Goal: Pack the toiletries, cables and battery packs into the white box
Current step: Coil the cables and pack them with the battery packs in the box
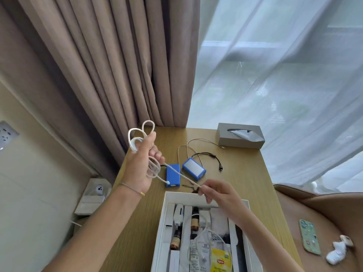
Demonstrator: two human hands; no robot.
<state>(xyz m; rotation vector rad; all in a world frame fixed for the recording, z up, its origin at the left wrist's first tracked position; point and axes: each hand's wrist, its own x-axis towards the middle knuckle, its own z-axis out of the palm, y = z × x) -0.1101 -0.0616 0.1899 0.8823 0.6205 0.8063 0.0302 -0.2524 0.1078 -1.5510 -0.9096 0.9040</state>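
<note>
My left hand [141, 163] is raised above the table and holds several loops of a white cable [137, 141]. The cable's free end runs taut down to my right hand [218, 193], which pinches it just over the far rim of the white box [177, 197]. The box holds small bottles, white packets, another white cable and a yellow tea bag [220, 260]. Two blue battery packs [173, 174] [194, 168] lie on the table beyond the box. A thin white cable [188, 148] and a black cable [211, 157] lie behind them.
A grey tissue box [240, 138] stands at the table's far right corner. Brown and sheer curtains hang behind the wooden table [137, 222]. A brown chair on the right carries a phone [309, 239] and a white crumpled item [338, 250]. A wall socket [98, 190] sits left.
</note>
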